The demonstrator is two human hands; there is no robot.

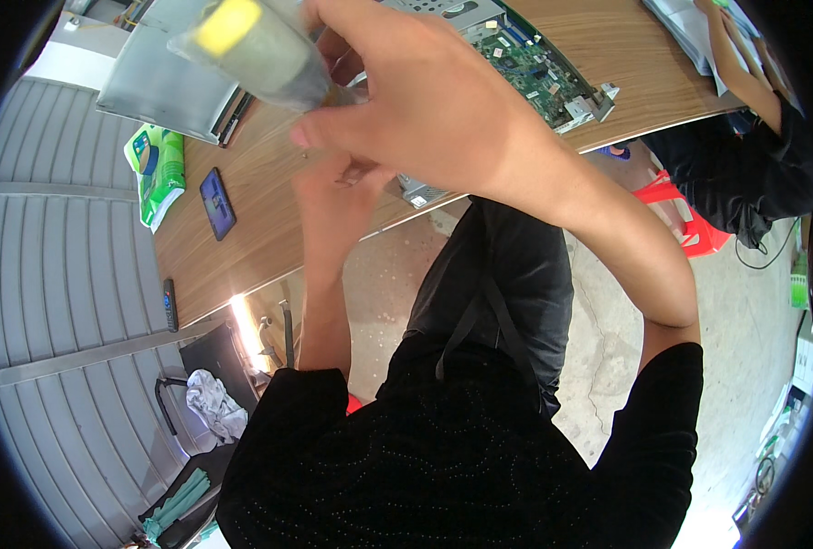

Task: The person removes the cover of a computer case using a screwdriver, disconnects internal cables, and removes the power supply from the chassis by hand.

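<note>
My right hand [425, 87] is raised over the near part of the table, its fingers closed around the lower end of a translucent, bag-like plastic packet [274, 59]. The packet is blurred, greyish, with a bright yellow patch near its upper end. My left hand [338, 188] is just below the right and overlaps it in view; its fingers are hidden, so whether it grips anything does not show. Behind my right hand lies an opened metal computer case with a green circuit board [521, 69], partly covered by the hand and wrist.
On the wooden table [265, 233] are a flat grey metal panel [164, 69], a green-and-white soft pack [160, 169], a phone [216, 203] and a remote control [170, 305]. At right, a person in black [740, 165] sits by papers [685, 37], near a red stool [690, 220].
</note>
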